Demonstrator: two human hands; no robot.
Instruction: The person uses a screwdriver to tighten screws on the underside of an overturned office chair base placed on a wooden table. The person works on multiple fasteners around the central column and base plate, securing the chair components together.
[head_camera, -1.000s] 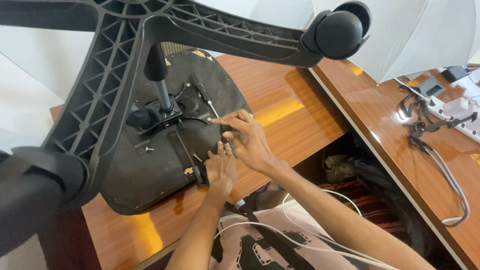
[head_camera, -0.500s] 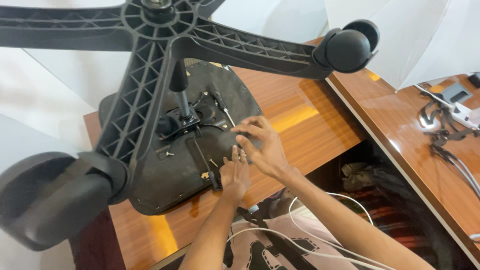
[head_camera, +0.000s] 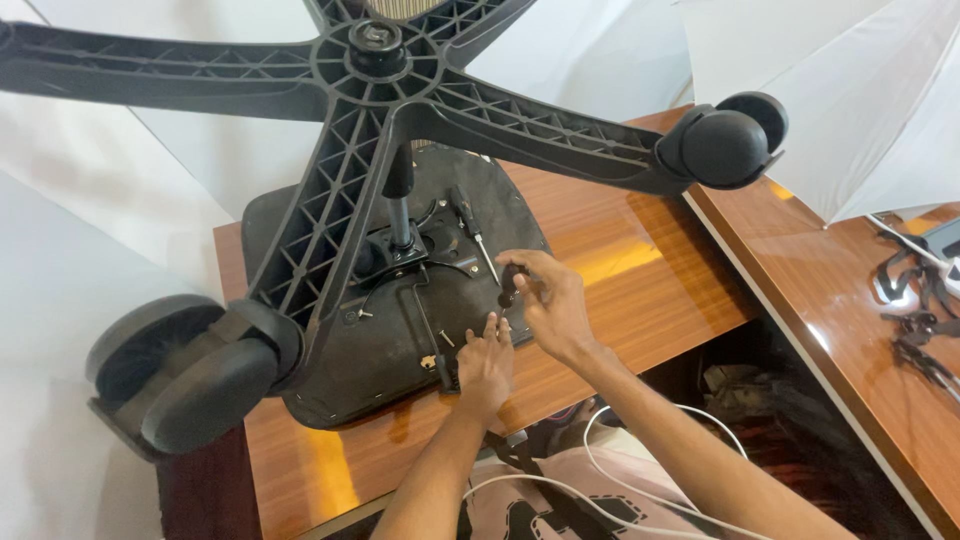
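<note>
At the far left, a pair of black plastic caster wheels (head_camera: 190, 375) fills the lower corner, larger and further into view than half a second ago. From it a ribbed black plastic star-shaped chair base (head_camera: 375, 60) spreads across the top; its hub, earlier cut off at the upper edge, now sits fully in view. A black gas-lift column (head_camera: 400, 205) drops from the hub to the black upturned chair seat underside (head_camera: 400, 350), which lies flat on the glossy brown wooden table (head_camera: 620, 270).

On the seat, a black-handled screwdriver (head_camera: 470, 225) lies loose just beside the metal mechanism plate (head_camera: 415, 255).

The left hand (head_camera: 485, 370) rests on the near edge of the seat, fingers extended and flat, pressing down rather than clasping anything, much as it did before. Just to its right the right hand (head_camera: 550, 300) has lifted slightly from the seat and now pinches a small dark knob-like part (head_camera: 510, 285) between thumb and fingertips, held just above the seat's right edge; earlier those fingers lay spread on the surface.

Further right, another black caster wheel (head_camera: 725, 140) ends a base arm. White fabric sheets (head_camera: 860, 90) hang behind, and a second brown wooden table (head_camera: 840, 330) carries tangled black straps (head_camera: 915, 305).
</note>
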